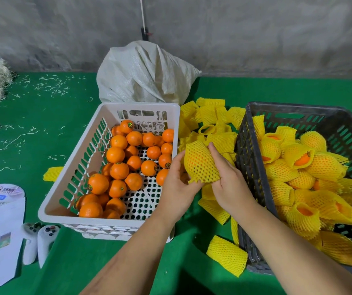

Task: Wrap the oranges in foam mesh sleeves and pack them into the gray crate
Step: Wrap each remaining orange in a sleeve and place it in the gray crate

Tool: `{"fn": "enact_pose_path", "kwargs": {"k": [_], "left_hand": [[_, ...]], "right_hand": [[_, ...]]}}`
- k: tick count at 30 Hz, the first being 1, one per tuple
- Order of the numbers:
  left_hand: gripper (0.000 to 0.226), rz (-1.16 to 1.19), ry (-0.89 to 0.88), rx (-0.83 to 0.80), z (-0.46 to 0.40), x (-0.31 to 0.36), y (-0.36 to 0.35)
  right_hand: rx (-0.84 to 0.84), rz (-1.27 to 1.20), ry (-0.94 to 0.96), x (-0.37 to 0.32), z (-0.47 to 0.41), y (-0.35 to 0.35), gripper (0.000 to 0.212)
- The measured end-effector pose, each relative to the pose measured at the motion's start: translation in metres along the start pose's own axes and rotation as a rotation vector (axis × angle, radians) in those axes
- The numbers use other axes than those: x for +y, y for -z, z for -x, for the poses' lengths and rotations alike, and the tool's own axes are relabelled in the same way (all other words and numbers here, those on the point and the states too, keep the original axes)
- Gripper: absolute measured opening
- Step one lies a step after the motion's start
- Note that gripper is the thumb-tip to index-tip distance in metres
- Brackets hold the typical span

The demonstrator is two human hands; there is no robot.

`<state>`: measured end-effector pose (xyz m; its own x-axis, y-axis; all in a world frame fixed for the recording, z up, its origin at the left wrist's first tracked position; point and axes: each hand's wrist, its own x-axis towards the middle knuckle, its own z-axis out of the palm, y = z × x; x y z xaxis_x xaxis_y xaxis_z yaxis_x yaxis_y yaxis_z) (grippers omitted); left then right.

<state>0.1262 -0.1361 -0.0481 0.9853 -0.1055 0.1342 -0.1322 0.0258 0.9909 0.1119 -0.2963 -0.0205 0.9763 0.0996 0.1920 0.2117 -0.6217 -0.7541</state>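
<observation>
The left hand (176, 186) and right hand (229, 184) both grip one sleeve (200, 161) at the frame's centre, fingers curled round it — an orange shows dimly through the mesh, so the fruit is already inside. The bundle is held in the air between the white crate (72, 165) and the gray crate (253, 167), above loose sleeves (211, 116) lying on the green bench (43, 116).

The step in hand looks like the wrapping itself, near its end: the mesh is drawn over the fruit and the lower frilled edge hangs open by the left fingers. The next move would call for carrying it right, over the dark rim, and setting it among the wrapped oranges (311, 173) already piled there.

The sleeve's long axis runs from upper left to lower right of the frame — closed, rounded end up and away, open end down toward the person. Bare oranges (119, 170) remain in the white crate, so much is left.
</observation>
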Motion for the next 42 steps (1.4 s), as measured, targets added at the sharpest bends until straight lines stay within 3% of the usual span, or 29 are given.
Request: {"fn": "enact_pose_path", "kwargs": {"k": [4, 6, 9, 13, 17, 20, 25, 28, 30, 32, 34, 36, 40, 42], "left_hand": [[0.055, 0.124, 0.016, 0.129, -0.001, 0.005, 0.002], [0.054, 0.167, 0.041, 0.171, -0.001, 0.006, 0.003], [0.058, 0.197, 0.076, 0.201, 0.001, 0.006, 0.002], [0.069, 0.014, -0.025, 0.037, 0.007, 0.005, -0.002], [0.075, -0.248, -0.153, -0.071, 0.008, -0.003, -0.009], [0.093, -0.396, -0.128, -0.099, 0.008, -0.005, -0.01], [0.103, -0.373, -0.131, -0.213, 0.01, -0.008, -0.007], [0.084, -0.221, -0.077, -0.12, 0.011, -0.01, -0.004], [0.068, -0.129, -0.047, -0.058, 0.011, -0.006, -0.002], [0.056, -0.035, -0.022, -0.032, 0.01, -0.003, -0.001], [0.05, 0.001, -0.01, -0.028, 0.01, 0.0, -0.002], [0.046, -0.002, -0.003, -0.029, 0.009, 0.001, -0.004], [0.038, 0.015, 0.03, -0.014, 0.008, -0.002, -0.002], [0.035, -0.01, 0.023, -0.014, 0.006, -0.004, 0.0]], "right_hand": [[-0.081, -0.015, 0.058, -0.003, 0.001, -0.001, 0.079], [-0.171, -0.123, -0.006, -0.003, -0.001, -0.001, 0.083], [-0.228, -0.508, -0.198, -0.005, -0.005, -0.001, 0.091], [-0.21, -1.045, -0.384, -0.015, -0.011, 0.003, 0.068], [-0.119, -1.01, -0.441, -0.019, -0.014, 0.004, 0.069], [-0.036, -1.001, -0.43, -0.019, -0.013, 0.006, 0.081], [0.164, -0.942, -0.394, -0.012, -0.015, 0.011, 0.092], [0.367, -0.892, -0.389, 0.004, -0.023, 0.036, 0.093], [0.48, -0.792, -0.288, 0.018, -0.032, 0.065, 0.077], [0.587, -0.46, -0.242, 0.038, -0.048, 0.098, 0.068], [0.616, -0.084, -0.32, 0.062, -0.066, 0.125, 0.072], [0.474, 0.177, -0.43, 0.087, -0.078, 0.141, 0.08], [-0.194, 0.574, -0.567, 0.127, -0.08, 0.145, 0.088], [-0.329, 0.692, -0.635, 0.14, -0.077, 0.138, 0.086]]}}
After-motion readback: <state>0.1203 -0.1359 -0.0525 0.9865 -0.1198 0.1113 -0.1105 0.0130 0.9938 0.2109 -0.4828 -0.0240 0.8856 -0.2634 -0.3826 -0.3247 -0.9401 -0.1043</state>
